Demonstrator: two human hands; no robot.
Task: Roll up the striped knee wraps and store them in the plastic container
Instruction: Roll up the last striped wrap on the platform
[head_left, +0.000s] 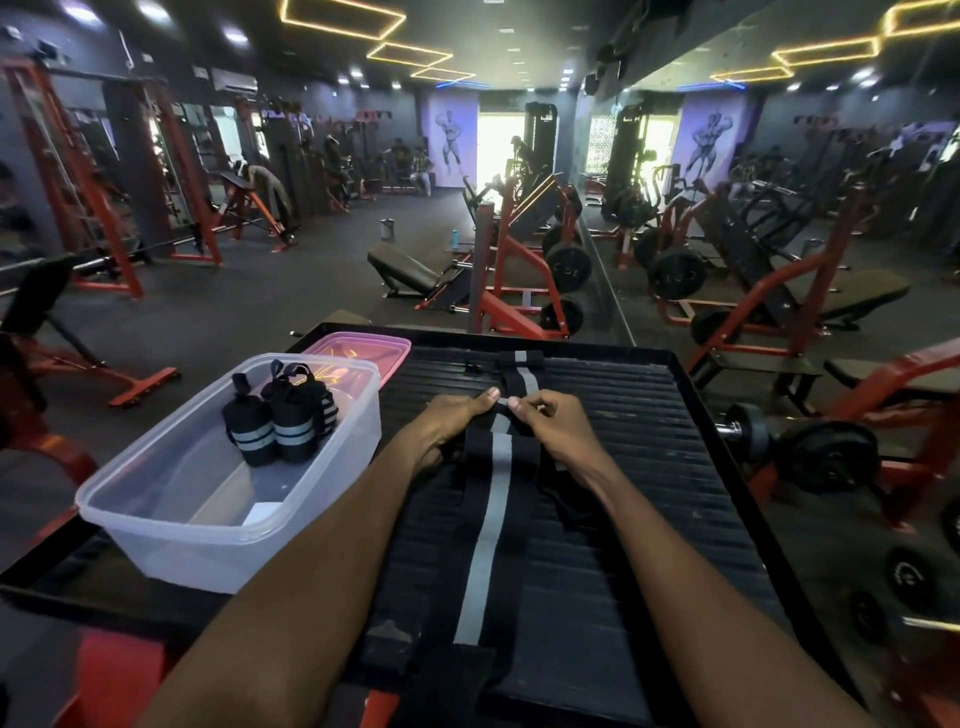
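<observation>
I see both hands on the striped knee wrap (488, 525), which lies lengthwise along the ribbed black tabletop (649, 467). My left hand (447, 421) and right hand (550, 421) each have a grip pinching it near its far part, possibly at a fold. Two rolled wraps (280, 421) stand in the clear plastic container (171, 525) at left, beside its pink lid (363, 348).

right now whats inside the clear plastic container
Two rolled striped wraps stand on end at the far side of the plastic container. A pale flat patch shows near its bottom; whether that lies inside or underneath cannot be told.
</observation>
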